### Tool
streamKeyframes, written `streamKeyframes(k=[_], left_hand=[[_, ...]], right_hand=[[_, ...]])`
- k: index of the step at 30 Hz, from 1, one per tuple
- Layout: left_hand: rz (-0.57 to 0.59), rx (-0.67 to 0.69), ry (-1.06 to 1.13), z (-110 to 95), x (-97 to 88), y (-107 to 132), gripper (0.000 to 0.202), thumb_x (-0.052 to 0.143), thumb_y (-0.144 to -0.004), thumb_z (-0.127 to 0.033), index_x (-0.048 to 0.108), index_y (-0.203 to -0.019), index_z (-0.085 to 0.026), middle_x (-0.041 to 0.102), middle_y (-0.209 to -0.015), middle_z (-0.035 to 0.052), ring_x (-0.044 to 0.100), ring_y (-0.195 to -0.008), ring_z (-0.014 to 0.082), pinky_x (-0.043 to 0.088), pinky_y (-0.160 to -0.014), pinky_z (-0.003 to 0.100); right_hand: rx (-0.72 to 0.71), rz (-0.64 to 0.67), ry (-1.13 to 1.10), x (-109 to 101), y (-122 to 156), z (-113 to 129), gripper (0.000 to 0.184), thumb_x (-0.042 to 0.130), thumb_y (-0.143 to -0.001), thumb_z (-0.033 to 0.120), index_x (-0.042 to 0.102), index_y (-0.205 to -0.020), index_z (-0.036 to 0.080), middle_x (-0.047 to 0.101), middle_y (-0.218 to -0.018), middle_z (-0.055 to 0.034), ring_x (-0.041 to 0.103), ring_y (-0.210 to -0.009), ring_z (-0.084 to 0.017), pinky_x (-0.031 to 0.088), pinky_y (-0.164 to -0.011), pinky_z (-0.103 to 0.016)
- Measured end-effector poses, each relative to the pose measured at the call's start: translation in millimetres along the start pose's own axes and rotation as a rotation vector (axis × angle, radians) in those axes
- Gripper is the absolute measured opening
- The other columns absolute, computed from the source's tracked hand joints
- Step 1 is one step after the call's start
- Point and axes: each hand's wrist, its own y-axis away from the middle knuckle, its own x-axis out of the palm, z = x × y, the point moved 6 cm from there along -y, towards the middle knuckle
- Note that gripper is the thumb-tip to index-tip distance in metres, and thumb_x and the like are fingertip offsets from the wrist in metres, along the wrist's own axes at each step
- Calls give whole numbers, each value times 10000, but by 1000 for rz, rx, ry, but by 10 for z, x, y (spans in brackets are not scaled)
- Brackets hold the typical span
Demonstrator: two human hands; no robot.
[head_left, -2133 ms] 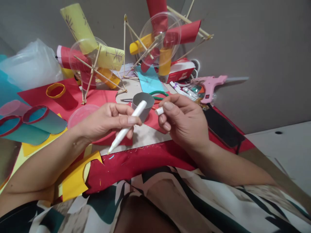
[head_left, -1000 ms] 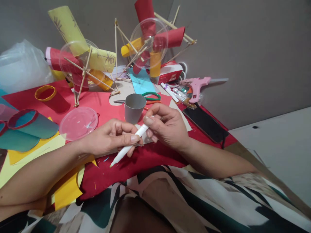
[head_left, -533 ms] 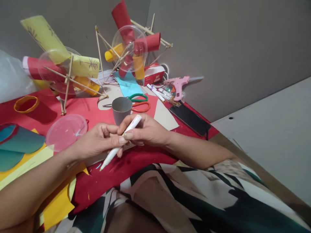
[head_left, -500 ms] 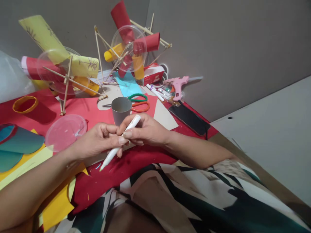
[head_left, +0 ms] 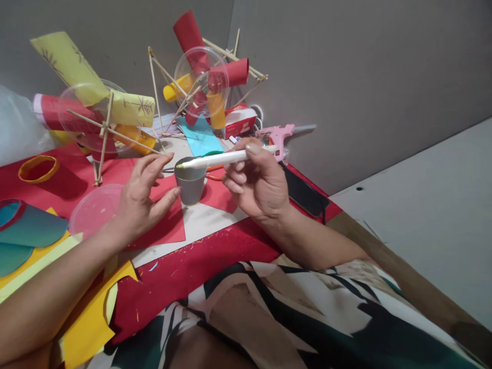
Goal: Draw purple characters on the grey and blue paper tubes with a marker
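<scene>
My right hand (head_left: 257, 184) is closed round a white marker pen (head_left: 219, 159), held level with its tip pointing left over a small grey paper cup (head_left: 190, 183). My left hand (head_left: 143, 192) hovers just left of the cup, fingers apart and holding nothing. The cup stands upright on red paper (head_left: 161, 225) and pale card (head_left: 209, 220).
Two stick-and-paper windmill models (head_left: 98, 120) (head_left: 203, 82) stand at the back. A clear round lid (head_left: 89, 207), a yellow ring (head_left: 37, 168), teal paper rolls (head_left: 26, 233), scissors (head_left: 213, 171), a pink glue gun (head_left: 279, 134) and a black phone (head_left: 305, 192) lie around. The grey wall is close behind.
The pen passed from my left hand to my right, which lifted it and turned it level over the cup. My left hand let go and opened beside the cup.
</scene>
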Motion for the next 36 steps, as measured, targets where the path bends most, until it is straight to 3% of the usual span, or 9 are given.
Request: streamKeyframes(k=[4,7,9,13,17,22,28,34,36], left_hand=[[112,146,-97,58,140,-12,571,766,-986,-452,606,-1516,-313,393,-1769,181,472,-1581,423,486,-1232,636],[205,138,-88,68,205,-44,301,732,-1004,-382,706,-1284,-277,483,-1726,182,423,-1624,399,399,-1288,667],[234,98,-36,46,194,-74,136,698,-1017,-370,726,-1081,-253,635,-1599,154,467,-1592,374,381,-1304,655],[191,-95,180,-12,23,-169,285,728,-982,-472,674,-839,-230,825,-1203,109,616,-1418,351,431,-1278,601],[225,-422,489,21,-104,-222,348,834,-885,-506,703,-799,-195,771,-864,56,734,-918,238,621,-904,384],[394,-622,732,32,-51,-178,388,912,-796,-486,696,-749,-167,646,-663,-6,581,-615,123,496,-592,241],[432,-592,779,-52,-19,-117,331,853,-836,-437,695,-801,-148,629,-717,-7,539,-650,109,459,-611,236],[444,-441,697,-187,21,-67,370,794,-876,-517,673,-789,-178,611,-756,0,548,-740,149,478,-682,274],[474,-366,670,-266,66,-38,339,733,-925,-494,657,-785,-195,609,-750,6,555,-734,159,482,-699,296]], right_hand=[[70,27,49,12,-19,-83,455,894,-700,599,725,-924,242,622,-614,78,477,-476,-86,372,-395,-229],[97,38,119,0,-14,-105,508,817,-730,682,739,-997,257,709,-689,36,547,-503,-118,405,-413,-253],[96,41,148,-6,6,-94,517,826,-720,689,726,-1007,271,730,-735,27,578,-536,-125,416,-430,-254],[39,24,179,-4,65,-18,434,912,-721,583,664,-938,302,640,-703,63,547,-564,-112,424,-465,-248],[-34,42,174,41,112,56,376,942,-751,477,627,-862,304,471,-611,93,423,-506,-96,418,-447,-239],[-67,44,206,78,143,47,305,871,-798,542,718,-850,284,469,-513,86,415,-422,-110,385,-362,-255],[-180,106,243,101,201,71,193,910,-789,488,814,-843,330,703,-586,30,553,-421,-134,342,-325,-249],[-339,6,330,97,290,63,135,972,-752,427,858,-821,402,646,-540,34,548,-412,-151,384,-324,-290],[-398,-61,387,57,354,51,158,934,-819,427,871,-961,452,762,-677,19,643,-486,-170,454,-363,-300]])
